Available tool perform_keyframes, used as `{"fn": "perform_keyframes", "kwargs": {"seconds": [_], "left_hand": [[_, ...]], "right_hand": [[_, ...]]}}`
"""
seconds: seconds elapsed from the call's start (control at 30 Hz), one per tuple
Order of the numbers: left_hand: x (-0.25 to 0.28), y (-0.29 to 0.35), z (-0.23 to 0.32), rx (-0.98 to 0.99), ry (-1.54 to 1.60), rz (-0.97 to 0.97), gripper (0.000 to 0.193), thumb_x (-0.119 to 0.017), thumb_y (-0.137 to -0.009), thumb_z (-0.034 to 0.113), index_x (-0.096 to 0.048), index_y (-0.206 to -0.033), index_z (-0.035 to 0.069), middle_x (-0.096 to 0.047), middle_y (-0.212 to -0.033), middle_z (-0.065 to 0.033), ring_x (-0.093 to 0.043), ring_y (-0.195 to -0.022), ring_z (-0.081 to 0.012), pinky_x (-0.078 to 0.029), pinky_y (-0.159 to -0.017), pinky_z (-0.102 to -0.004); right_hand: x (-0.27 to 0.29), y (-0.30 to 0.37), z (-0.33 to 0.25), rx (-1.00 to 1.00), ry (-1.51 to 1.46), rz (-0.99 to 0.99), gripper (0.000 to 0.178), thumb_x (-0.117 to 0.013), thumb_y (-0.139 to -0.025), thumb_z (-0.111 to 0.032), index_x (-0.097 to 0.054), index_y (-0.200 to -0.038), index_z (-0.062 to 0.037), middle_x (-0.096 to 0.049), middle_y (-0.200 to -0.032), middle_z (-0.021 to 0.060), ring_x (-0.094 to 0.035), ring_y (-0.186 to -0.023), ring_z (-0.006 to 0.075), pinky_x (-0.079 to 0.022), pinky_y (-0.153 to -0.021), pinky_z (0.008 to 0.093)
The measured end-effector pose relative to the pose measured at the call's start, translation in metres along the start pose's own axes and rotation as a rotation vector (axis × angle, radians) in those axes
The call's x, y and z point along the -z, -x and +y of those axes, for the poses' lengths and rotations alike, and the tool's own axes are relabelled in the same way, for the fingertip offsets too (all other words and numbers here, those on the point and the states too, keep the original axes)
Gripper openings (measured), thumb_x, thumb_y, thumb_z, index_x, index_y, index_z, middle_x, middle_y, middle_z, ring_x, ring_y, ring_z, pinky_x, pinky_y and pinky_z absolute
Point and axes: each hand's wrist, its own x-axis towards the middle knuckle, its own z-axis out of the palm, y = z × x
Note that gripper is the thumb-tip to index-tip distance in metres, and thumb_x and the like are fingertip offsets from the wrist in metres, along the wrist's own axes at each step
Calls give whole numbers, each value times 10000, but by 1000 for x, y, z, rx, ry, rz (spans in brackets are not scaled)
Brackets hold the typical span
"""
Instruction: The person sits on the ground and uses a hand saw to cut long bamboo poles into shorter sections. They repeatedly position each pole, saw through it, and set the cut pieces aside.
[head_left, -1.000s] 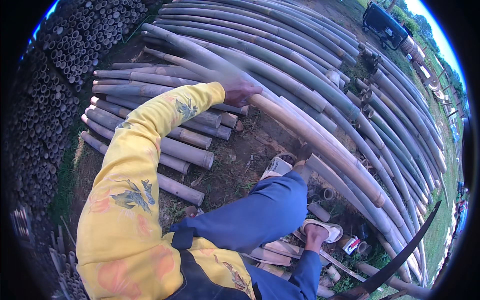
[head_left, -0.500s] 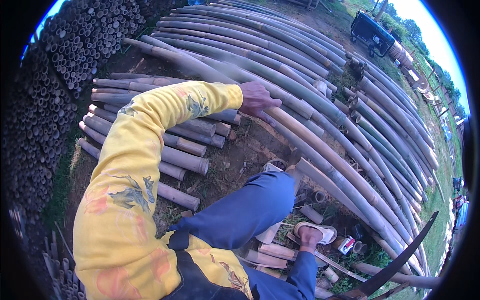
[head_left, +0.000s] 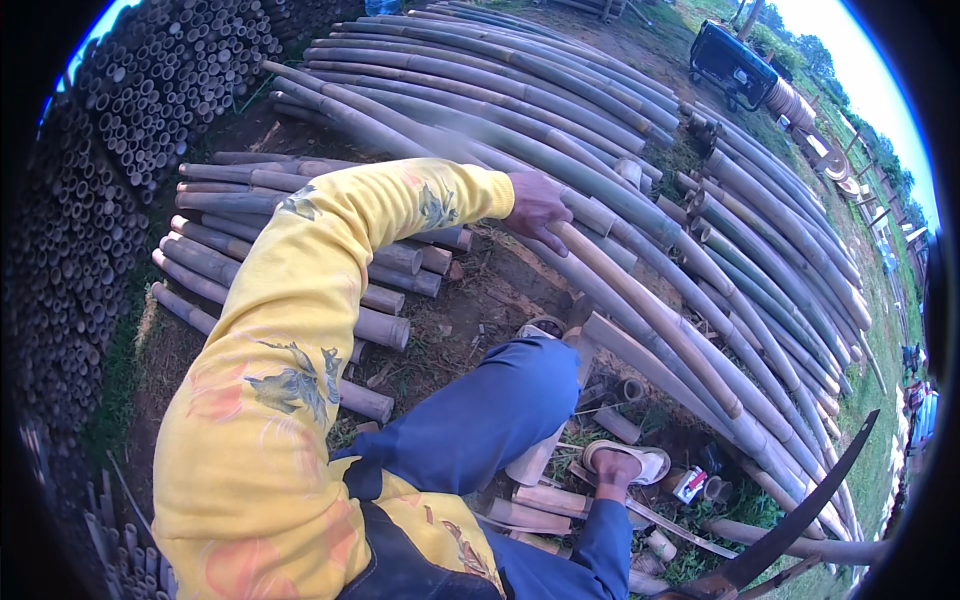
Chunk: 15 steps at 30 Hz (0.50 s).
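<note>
My left hand [head_left: 540, 212], in a yellow flowered sleeve, is closed at the upper end of a slim brown bamboo stick [head_left: 650, 311]. That stick lies along thicker grey bamboo poles [head_left: 590, 288]. Part of the grip is hidden by the back of the hand, and the poles just behind it look blurred. At the lower right, a curved dark saw blade [head_left: 800, 515] points up and away, its lower end close to the picture's edge. My right hand is out of view.
Long bamboo poles [head_left: 480, 80] cover the ground ahead. Shorter cut lengths [head_left: 385, 327] lie left of my legs, and cut pieces [head_left: 540, 500] lie by my sandalled foot [head_left: 620, 465]. Stacked bamboo [head_left: 180, 80] rises at left. A dark generator-like machine [head_left: 733, 62] stands far right.
My left hand has shifted slightly right, and the end of the stick at the hand moved with it. A pole's far left end has also slid right. The saw has barely moved.
</note>
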Motion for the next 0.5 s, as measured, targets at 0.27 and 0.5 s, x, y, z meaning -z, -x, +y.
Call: {"fn": "perform_keyframes", "kwargs": {"seconds": [0.27, 0.5], "left_hand": [[-6, -1, -2, 48, 82, -72, 773, -541, -909, 782, -675, -1004, 27, -696, -793, -238, -678, -834, -467, -531, -778, -552], [-15, -13, -4, 38, 107, -93, 810, -541, -900, 790, -692, -1018, 2, -713, -886, -260, -681, -921, -469, -523, -846, -548]], "right_hand": [[-2, -7, -2, 4, -34, 63, 318, -475, -1052, -163, -607, -1335, -100, -558, -1252, 263, -537, -1232, 406, -440, -1048, 488], [-2, 3, 1, 26, -14, 87, 310, -482, -1045, -151, -612, -1322, -97, -562, -1241, 260, -540, -1228, 403, -441, -1044, 488]]}}
